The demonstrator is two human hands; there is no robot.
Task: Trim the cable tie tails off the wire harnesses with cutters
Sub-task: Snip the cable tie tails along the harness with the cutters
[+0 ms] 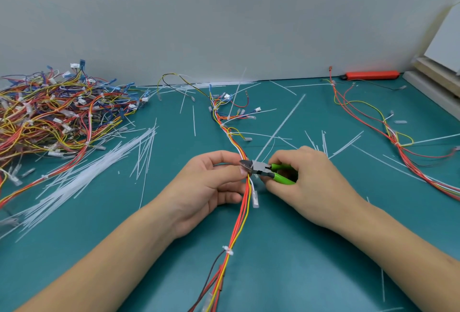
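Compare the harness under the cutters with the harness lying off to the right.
The centre harness is pinched by the left hand, with the green-handled cutters in the right hand at it; the right harness lies untouched. The centre harness runs nearly straight toward the camera; the right harness sweeps in loose curves. Both are mostly red, orange and yellow wires on the teal mat.

matt teal mat (pixel 286 249), glossy green cutter handles (pixel 283 179)

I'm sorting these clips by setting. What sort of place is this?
Probably a wire-harness assembly workbench: a green cutting mat, a heap of finished harnesses at left, loose cable ties, and green-handled cutters in the right hand.
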